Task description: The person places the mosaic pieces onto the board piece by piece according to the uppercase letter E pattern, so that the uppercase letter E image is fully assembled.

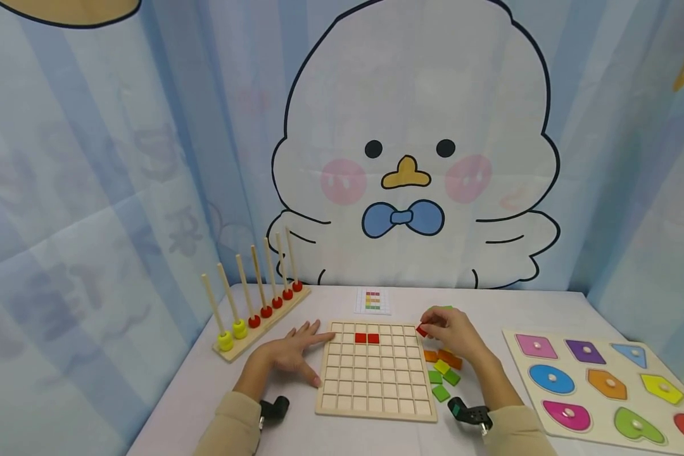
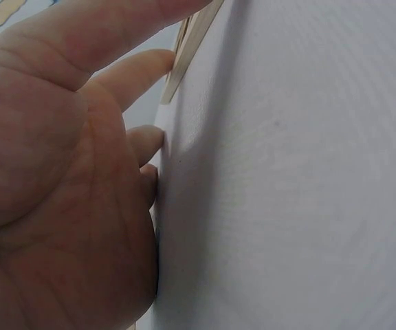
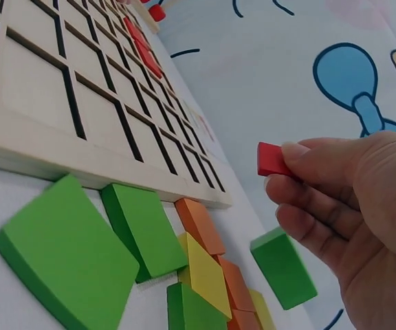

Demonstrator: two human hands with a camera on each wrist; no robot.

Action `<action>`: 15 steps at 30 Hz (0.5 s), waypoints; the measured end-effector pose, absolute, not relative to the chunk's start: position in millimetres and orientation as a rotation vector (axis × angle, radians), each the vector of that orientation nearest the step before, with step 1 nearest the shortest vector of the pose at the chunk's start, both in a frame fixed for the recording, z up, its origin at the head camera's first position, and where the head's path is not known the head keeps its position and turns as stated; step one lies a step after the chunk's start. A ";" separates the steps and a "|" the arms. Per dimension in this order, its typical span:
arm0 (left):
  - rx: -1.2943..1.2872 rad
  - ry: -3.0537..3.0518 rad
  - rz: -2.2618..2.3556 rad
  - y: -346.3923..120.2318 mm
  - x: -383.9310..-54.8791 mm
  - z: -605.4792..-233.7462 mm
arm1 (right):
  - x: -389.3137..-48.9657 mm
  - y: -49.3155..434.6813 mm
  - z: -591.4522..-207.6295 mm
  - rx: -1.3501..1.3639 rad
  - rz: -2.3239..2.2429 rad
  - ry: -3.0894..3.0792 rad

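Observation:
A wooden grid board [image 1: 376, 380] lies on the table, with two red square tiles [image 1: 367, 338] side by side in an upper row. My right hand [image 1: 453, 330] pinches another red tile [image 3: 272, 159] between thumb and fingers, just off the board's upper right corner. On the board's left side, my left hand [image 1: 291, 349] spreads its fingers, index fingertip and thumb at the edge. In the left wrist view the left palm [image 2: 60, 172] shows with nothing in it. Green tiles [image 3: 67, 254], orange tiles [image 3: 200, 225] and a yellow tile [image 3: 208, 275] lie loose along the board's right edge.
Behind the board lies a small card [image 1: 372, 301] printed with coloured squares. A wooden peg rack [image 1: 262, 329] with red and yellow beads stands at the left. At the right is a knobbed shape puzzle [image 1: 589, 386]. A patterned curtain [image 1: 410, 253] hangs behind the table.

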State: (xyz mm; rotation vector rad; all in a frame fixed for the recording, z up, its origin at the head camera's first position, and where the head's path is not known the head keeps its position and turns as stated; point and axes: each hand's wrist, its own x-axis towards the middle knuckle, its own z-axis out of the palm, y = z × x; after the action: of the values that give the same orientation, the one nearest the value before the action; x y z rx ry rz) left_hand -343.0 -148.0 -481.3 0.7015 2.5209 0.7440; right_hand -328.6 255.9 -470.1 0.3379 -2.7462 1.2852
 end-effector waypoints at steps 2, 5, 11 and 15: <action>0.702 2.518 0.747 -147.9 -343.1 -481.7 | -328.9 253.9 -470.8 0.354 1.327 -2.714; 0.708 2.516 0.748 -147.9 -343.1 -481.9 | -329.2 250.1 -471.7 0.399 1.381 -2.677; 0.710 2.524 0.738 -147.8 -343.9 -482.5 | -330.6 242.0 -473.3 0.457 1.485 -2.638; 0.705 2.528 0.731 -147.6 -344.0 -482.4 | -331.2 237.8 -473.4 0.515 1.531 -2.608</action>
State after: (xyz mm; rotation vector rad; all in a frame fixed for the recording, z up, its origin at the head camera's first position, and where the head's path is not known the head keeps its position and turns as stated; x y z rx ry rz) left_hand -344.0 -147.6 -482.4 0.7045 2.5281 0.7311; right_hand -331.2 237.8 -473.4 0.5145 -2.6084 1.5310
